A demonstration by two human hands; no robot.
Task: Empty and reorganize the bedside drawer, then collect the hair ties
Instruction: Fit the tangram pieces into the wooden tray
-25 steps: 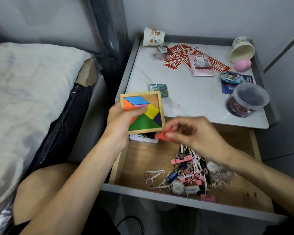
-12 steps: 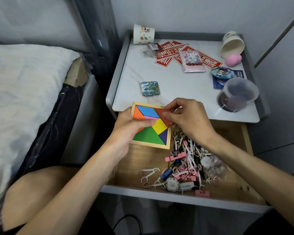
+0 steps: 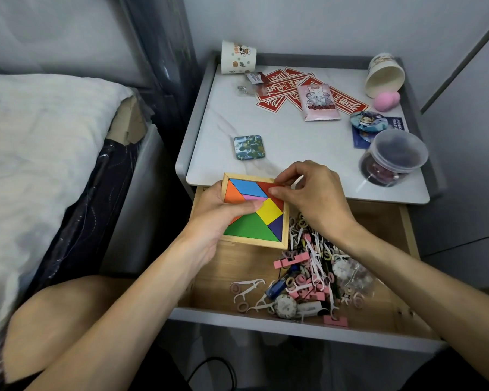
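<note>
Carries on white worktop (image 3: 294, 142) upright cup (image 3: 237, 56), tipped cup (image 3: 384, 76), red cards (image 3: 277, 88), pink packet (image 3: 319, 101), square coaster (image 3: 249, 147), round badge (image 3: 366, 119), pink sponge (image 3: 386, 100), lidded tub (image 3: 394, 156).

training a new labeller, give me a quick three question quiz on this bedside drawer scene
1. True or false: the left hand holds the square wooden tangram tray over the open wooden drawer.
2. The right hand touches which piece? A red triangle B green triangle C yellow square
3. What lies beside the tipped white paper cup?
Key: 1 true; 2 A; 3 a pink egg-shaped sponge.
</note>
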